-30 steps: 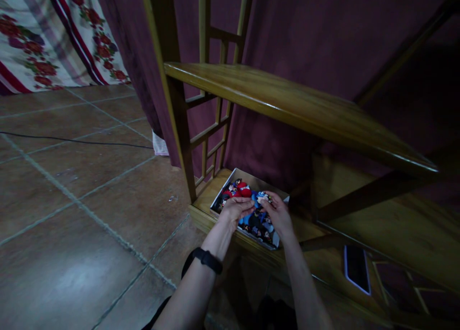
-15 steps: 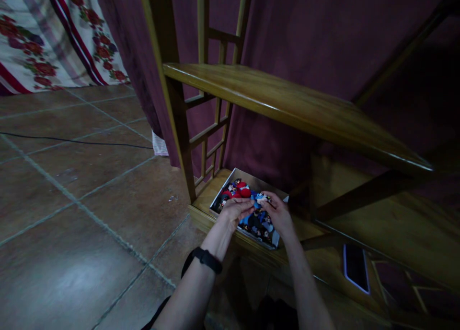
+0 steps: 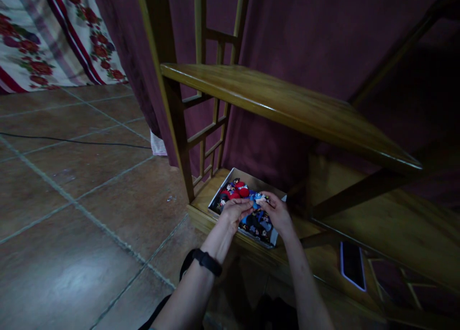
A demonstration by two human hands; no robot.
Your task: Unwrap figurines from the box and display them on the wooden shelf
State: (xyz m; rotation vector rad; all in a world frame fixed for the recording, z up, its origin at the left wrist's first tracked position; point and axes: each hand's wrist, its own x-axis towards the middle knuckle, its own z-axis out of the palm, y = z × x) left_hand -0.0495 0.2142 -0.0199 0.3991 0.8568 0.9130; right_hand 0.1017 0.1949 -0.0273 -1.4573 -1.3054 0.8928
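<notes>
1. Over the open box [image 3: 276, 238], a small blue-and-white toy [image 3: 259, 198] is up between both hands, just above the rest of the pile.
2. Left hand [image 3: 235, 211]: fingers pretty much together, thumb and fingertips pinched on the toy's left edge. Black band [image 3: 207, 262] on that wrist, btw.
3. Right hand [image 3: 277, 214]: fingers curled in, thumb and fingertips closed on the toy's other side. Can't tell exactly which fingers press, it's too small and dim.
4. Box contents: red figures [image 3: 237, 191] bunched at the back left, darker blue and black figures [image 3: 257, 226] nearer the front right. Hands cover part of the pile, so no idea on the count.
5. Box sits on the low shelf [image 3: 200, 201], at its left end, right beside the wooden lattice [image 3: 204, 135]. Purple curtain [image 3: 294, 37] hangs behind.
6. Upper shelf [image 3: 273, 90] juts out above and beyond the hands, well clear of them.
7. Phone [image 3: 352, 265] lies flat off to the right, dark screen, pale purple edge, well apart from the box.
8. Over on the left it's tiled floor [image 3: 108, 224] with a thin black cable [image 3: 72, 139] across it, plus a flowery cloth [image 3: 39, 42] further back.
</notes>
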